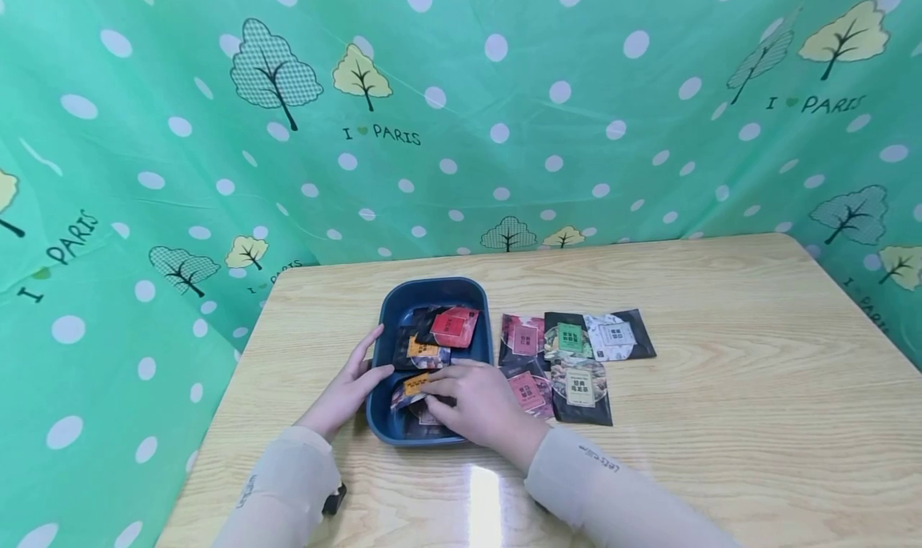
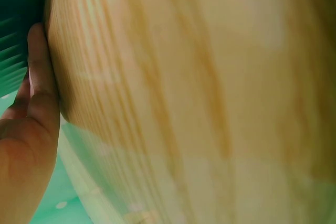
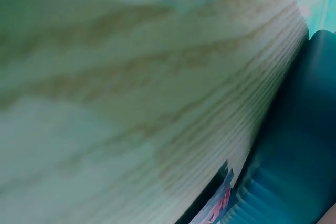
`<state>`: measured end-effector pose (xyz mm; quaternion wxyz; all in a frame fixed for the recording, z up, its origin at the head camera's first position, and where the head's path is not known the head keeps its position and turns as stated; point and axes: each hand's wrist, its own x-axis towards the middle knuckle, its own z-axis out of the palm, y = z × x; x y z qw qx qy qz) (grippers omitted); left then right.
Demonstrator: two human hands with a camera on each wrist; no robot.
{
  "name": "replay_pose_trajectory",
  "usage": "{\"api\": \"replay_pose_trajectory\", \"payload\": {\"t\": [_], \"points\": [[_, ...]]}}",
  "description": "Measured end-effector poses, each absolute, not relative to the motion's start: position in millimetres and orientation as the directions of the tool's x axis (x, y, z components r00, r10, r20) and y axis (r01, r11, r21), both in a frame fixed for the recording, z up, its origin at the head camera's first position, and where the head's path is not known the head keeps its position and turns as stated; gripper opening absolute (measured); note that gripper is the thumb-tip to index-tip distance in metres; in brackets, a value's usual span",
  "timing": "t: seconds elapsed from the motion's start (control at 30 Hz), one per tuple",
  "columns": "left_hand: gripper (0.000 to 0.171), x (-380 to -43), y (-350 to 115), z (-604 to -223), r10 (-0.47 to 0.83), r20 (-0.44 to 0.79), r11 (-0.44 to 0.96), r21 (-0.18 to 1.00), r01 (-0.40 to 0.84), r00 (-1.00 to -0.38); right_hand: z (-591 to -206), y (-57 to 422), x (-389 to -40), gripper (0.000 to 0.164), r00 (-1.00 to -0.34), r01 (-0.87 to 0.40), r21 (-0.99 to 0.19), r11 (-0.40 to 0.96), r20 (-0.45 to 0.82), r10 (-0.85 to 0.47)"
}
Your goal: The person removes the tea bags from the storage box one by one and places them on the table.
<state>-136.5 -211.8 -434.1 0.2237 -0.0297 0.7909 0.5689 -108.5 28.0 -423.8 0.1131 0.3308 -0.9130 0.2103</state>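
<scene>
Pinching orange-labelled packet [image 1: 410, 389] in grip of right hand [image 1: 474, 396], inside near part of blue bin [image 1: 432, 290] on desk [image 1: 735, 340]. Resting left hand [image 1: 350, 389] against bin's left rim, grip spread. Just right of bin: five packets [image 1: 571, 338].

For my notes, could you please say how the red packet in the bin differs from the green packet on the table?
The red packet lies in the blue bin, the green packet on the table. The red packet's label is red, the green packet's green. Both have lettered labels.
</scene>
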Motion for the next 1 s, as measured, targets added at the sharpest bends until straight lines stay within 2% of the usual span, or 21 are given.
{"api": "replay_pose_trajectory", "payload": {"t": [0.27, 0.53, 0.77, 1.0], "points": [[0.066, -137, -210, -433, 0.201, -0.390, 0.356, 0.884, -0.304, -0.899, -426, 31, -109, 0.017, -0.683, -0.718, -0.316, 0.620, 0.489, -0.542], [0.067, -137, -212, -434, 0.202, -0.389, 0.357, 0.884, -0.303, -0.899, -428, 37, -104, 0.020, -0.683, -0.727, -0.403, 0.556, 0.514, -0.520], [0.068, -136, -213, -435, 0.202, -0.386, 0.363, 0.883, -0.298, -0.900, -430, 46, -98, 0.021, -0.609, -0.778, -0.343, 0.526, 0.620, -0.495], [0.067, -137, -212, -435, 0.199, -0.388, 0.352, 0.885, -0.304, -0.900, -424, 60, -93, 0.024, -0.598, -0.780, -0.342, 0.524, 0.651, -0.467]]}}
